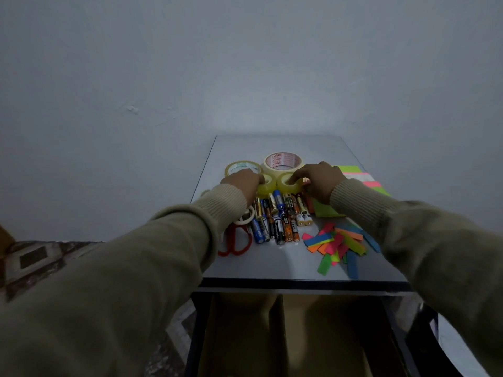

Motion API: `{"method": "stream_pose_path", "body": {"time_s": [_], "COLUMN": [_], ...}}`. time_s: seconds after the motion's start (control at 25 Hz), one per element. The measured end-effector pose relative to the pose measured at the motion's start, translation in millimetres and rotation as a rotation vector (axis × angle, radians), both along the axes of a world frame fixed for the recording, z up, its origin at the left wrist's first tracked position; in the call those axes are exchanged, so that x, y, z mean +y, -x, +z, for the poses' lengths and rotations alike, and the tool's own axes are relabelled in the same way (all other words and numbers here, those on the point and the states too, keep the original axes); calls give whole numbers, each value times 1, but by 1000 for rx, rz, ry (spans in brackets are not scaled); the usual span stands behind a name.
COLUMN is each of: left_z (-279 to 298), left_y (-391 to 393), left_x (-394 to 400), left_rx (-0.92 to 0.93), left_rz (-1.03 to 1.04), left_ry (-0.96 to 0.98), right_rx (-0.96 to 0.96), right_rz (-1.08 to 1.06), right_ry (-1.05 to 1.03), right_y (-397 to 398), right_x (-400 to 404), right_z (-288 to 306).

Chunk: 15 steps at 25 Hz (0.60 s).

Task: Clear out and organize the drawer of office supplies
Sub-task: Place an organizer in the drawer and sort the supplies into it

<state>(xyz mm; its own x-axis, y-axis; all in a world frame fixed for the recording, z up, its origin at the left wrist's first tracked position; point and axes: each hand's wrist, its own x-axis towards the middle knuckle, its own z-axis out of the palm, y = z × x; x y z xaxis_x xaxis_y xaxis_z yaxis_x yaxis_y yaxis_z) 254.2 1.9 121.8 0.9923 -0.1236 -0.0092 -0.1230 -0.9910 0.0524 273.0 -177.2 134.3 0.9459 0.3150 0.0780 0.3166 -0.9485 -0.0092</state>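
Note:
On the grey cabinet top [285, 148] lie four tape rolls. My left hand [242, 180] grips a small yellowish clear roll [268, 186]. My right hand [321, 180] grips a second small yellowish roll [290, 183] beside it. Behind them sit a clear tape roll [241, 167] and a larger white roll with red print [283, 160]. Several batteries [280, 219] lie in a cluster in front of my hands. Red-handled scissors [235, 240] lie at the left, partly under my left sleeve. The open drawer [299, 336] below holds brown cardboard dividers.
Loose neon paper strips [340, 243] are scattered at the front right. Neon sticky-note pads [359, 178] lie at the right, partly under my right arm. A pale wall stands behind the cabinet. Patterned floor [35, 262] shows at the left.

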Motion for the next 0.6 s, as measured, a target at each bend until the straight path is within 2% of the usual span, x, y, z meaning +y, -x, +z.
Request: {"method": "stream_pose_path", "body": {"time_s": [0.2, 0.4, 0.6], "left_z": [6, 18, 31], "left_y": [4, 21, 57], "left_x": [1, 3, 5], "left_rx": [-68, -154, -154], "left_rz": [-4, -37, -72], "left_ry": [26, 39, 62], "right_rx": [-42, -83, -90], "right_rz": [51, 70, 81], "right_ry": [-76, -244, -295], "right_y": [2, 17, 51], "right_x": [-5, -10, -6], "right_z": [2, 14, 26]}}
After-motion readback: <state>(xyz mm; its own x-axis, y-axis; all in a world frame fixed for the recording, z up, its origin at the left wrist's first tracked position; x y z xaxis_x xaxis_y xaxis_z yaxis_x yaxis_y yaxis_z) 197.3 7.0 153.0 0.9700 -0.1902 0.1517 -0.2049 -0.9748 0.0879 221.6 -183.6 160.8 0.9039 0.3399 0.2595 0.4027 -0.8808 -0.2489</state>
